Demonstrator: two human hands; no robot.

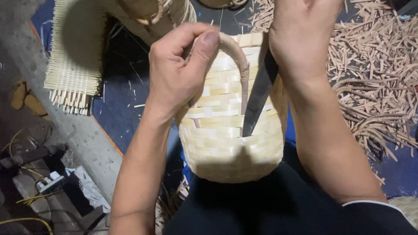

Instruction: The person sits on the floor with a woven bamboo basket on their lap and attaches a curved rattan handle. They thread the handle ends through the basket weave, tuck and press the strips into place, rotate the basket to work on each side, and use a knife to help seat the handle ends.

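Single head-worn view, looks steeply down into the person's lap, very close. Left hand (pixel 176 72) and right hand (pixel 300 37) fill the upper middle, woven basket (pixel 226 148) centred. Forearms enter from the bottom edge. Floor with strip offcuts (pixel 374 69) lies top right. No second view.

A blue floor mat (pixel 117 104) is lying beneath both hands, reaching out to either side of them. A heap of cut bamboo strips (pixel 374 74) is covering it to the right of the right hand. A flat woven bamboo panel (pixel 74 56) is resting on it left of the left hand, beside a grey concrete edge (pixel 74 130).
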